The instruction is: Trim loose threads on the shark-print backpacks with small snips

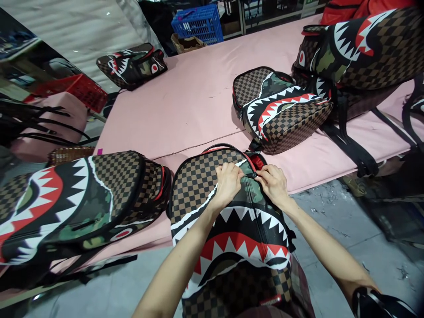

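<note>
A backpack [195,181] with brown checks, camouflage and a shark-mouth print stands upright in front of me, against the pink table's edge. At its upper right, a red-trimmed side opening [259,162] shows red lining. Beside that opening, my left hand [228,183] is closed, its fingertips pinching one end of a small black zipper pull [251,175]. My right hand [273,182] pinches the pull's other end between thumb and fingers. Both hands are close together over the bag's camouflage panel. Fine black threads or cords run down the front below the pull.
Matching backpacks lie at the left [73,203], back left [132,66], centre right [281,106] and far right [374,48] of the pink padded table [198,101]. Black straps [351,148] hang over its front edge. A blue crate [198,24] stands behind.
</note>
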A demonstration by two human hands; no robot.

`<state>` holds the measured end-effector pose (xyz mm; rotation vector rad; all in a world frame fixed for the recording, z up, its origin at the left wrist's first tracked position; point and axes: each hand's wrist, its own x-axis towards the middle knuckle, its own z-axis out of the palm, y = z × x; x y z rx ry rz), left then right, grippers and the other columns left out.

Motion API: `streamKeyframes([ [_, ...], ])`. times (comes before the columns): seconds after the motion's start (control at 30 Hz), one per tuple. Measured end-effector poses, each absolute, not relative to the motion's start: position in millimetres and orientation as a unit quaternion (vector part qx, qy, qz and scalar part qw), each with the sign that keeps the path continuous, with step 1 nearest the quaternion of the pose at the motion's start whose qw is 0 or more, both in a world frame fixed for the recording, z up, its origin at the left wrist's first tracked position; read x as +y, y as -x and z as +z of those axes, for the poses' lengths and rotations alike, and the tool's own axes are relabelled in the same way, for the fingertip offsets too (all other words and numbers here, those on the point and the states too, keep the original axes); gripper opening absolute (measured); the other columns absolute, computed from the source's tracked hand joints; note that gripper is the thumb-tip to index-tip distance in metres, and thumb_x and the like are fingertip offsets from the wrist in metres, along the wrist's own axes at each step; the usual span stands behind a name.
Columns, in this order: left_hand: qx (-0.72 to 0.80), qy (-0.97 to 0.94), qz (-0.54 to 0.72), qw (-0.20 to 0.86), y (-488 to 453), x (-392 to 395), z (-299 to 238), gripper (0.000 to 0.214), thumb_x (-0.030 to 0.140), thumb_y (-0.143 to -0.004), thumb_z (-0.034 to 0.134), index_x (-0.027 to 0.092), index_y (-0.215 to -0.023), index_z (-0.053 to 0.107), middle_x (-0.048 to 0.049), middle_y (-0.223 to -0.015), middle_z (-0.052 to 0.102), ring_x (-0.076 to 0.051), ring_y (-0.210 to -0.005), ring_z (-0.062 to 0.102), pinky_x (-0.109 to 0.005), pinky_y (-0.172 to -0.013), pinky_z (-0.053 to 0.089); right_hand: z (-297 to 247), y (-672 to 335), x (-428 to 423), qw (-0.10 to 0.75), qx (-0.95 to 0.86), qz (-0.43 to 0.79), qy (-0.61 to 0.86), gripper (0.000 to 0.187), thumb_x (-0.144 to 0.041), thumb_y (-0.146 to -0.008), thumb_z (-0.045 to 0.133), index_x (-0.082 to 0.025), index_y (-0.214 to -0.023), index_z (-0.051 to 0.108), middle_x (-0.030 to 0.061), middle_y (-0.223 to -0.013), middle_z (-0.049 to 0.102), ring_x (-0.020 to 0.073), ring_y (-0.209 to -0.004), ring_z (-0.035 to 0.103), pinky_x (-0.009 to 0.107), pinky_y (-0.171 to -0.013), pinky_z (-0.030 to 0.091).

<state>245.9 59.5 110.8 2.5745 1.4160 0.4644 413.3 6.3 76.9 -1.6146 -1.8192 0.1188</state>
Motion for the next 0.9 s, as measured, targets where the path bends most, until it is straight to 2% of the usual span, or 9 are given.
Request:
streamKeyframes([
  [0.3,0.490,-0.851,0.156,0.104,-250.5,63.7,107.8,0.017,0.019,-0.087,0.044,0.016,-0.076,0.057,-0.0048,-0.081,0.056,-0.020,-0.085,0.044,-0.037,-0.078,0.029,78.1,-403.2,14.4,0.346,-0.715,0.065,0.604,0.018,-0.028,-0.087,0.050,-0.019,-0.090,0.066,0.0073,-0.087,0.060,0.0204,-0.083,0.052,0.035,-0.074,0.039],
  [0.4,0.508,-0.837,0.156,0.130,-246.8,58.3,121.4,0.018,0.020,-0.087,0.045,0.016,-0.076,0.058,-0.0046,-0.082,0.057,-0.021,-0.087,0.046,-0.037,-0.080,0.030,75.7,-409.8,14.9,0.402,-0.681,0.117,0.601,0.018,-0.030,-0.087,0.051,-0.020,-0.086,0.066,0.0060,-0.085,0.060,0.0191,-0.083,0.053,0.033,-0.075,0.041],
  [0.47,0.488,-0.833,0.142,0.221,-237.0,43.7,136.5,0.024,0.025,-0.089,0.042,0.017,-0.073,0.059,-0.0034,-0.080,0.058,-0.019,-0.085,0.048,-0.035,-0.080,0.033,66.2,-426.2,14.5,0.466,-0.615,0.157,0.616,0.020,-0.034,-0.085,0.052,-0.019,-0.089,0.065,0.0058,-0.090,0.060,0.0185,-0.086,0.055,0.032,-0.077,0.043],
  [0.53,0.404,-0.821,0.070,0.397,-223.2,19.6,149.4,0.039,0.032,-0.093,0.033,0.018,-0.069,0.061,-0.0016,-0.076,0.061,-0.015,-0.077,0.052,-0.029,-0.075,0.037,48.8,-450.7,14.0,0.482,-0.537,0.169,0.671,0.025,-0.037,-0.084,0.052,-0.018,-0.095,0.064,0.0071,-0.095,0.060,0.0193,-0.088,0.056,0.032,-0.078,0.044],
  [0.6,0.301,-0.787,-0.035,0.537,-209.9,-10.4,152.9,0.048,0.038,-0.094,0.027,0.019,-0.069,0.064,-0.0005,-0.073,0.063,-0.012,-0.070,0.055,-0.024,-0.069,0.039,26.5,-477.1,14.0,0.422,-0.483,0.150,0.752,0.029,-0.037,-0.081,0.053,-0.016,-0.097,0.064,0.0098,-0.097,0.060,0.0215,-0.088,0.056,0.035,-0.078,0.044],
  [0.63,0.278,-0.779,-0.071,0.557,-204.9,-25.7,150.2,0.047,0.041,-0.093,0.031,0.019,-0.071,0.066,-0.0006,-0.075,0.064,-0.011,-0.069,0.056,-0.022,-0.066,0.040,15.6,-488.8,14.5,0.386,-0.468,0.136,0.783,0.030,-0.037,-0.080,0.053,-0.014,-0.097,0.064,0.0114,-0.098,0.060,0.0230,-0.088,0.055,0.038,-0.079,0.043],
  [0.73,0.330,-0.789,-0.078,0.513,-199.0,-64.6,130.7,0.031,0.043,-0.086,0.047,0.021,-0.080,0.068,-0.0010,-0.081,0.065,-0.013,-0.072,0.058,-0.021,-0.064,0.040,-5.0,-510.5,17.6,0.331,-0.463,0.109,0.815,0.031,-0.032,-0.079,0.053,-0.012,-0.100,0.064,0.0161,-0.103,0.058,0.0287,-0.098,0.050,0.047,-0.086,0.036],
  [0.83,0.387,-0.782,-0.029,0.488,-201.8,-87.2,112.3,0.021,0.034,-0.086,0.050,0.024,-0.086,0.068,0.0000,-0.084,0.066,-0.014,-0.078,0.060,-0.022,-0.066,0.042,3.8,-509.2,16.3,0.301,-0.502,0.054,0.809,0.040,-0.028,-0.078,0.053,-0.013,-0.114,0.056,0.0179,-0.119,0.052,0.0342,-0.114,0.038,0.056,-0.091,0.026],
  [0.9,0.402,-0.784,0.000,0.474,-204.0,-94.6,106.5,0.018,0.030,-0.085,0.051,0.025,-0.086,0.068,0.0002,-0.086,0.067,-0.014,-0.079,0.060,-0.022,-0.067,0.043,24.1,-495.8,6.9,0.300,-0.539,0.020,0.786,0.043,-0.027,-0.081,0.050,-0.015,-0.122,0.051,0.0170,-0.122,0.050,0.0337,-0.117,0.037,0.056,-0.092,0.027],
])
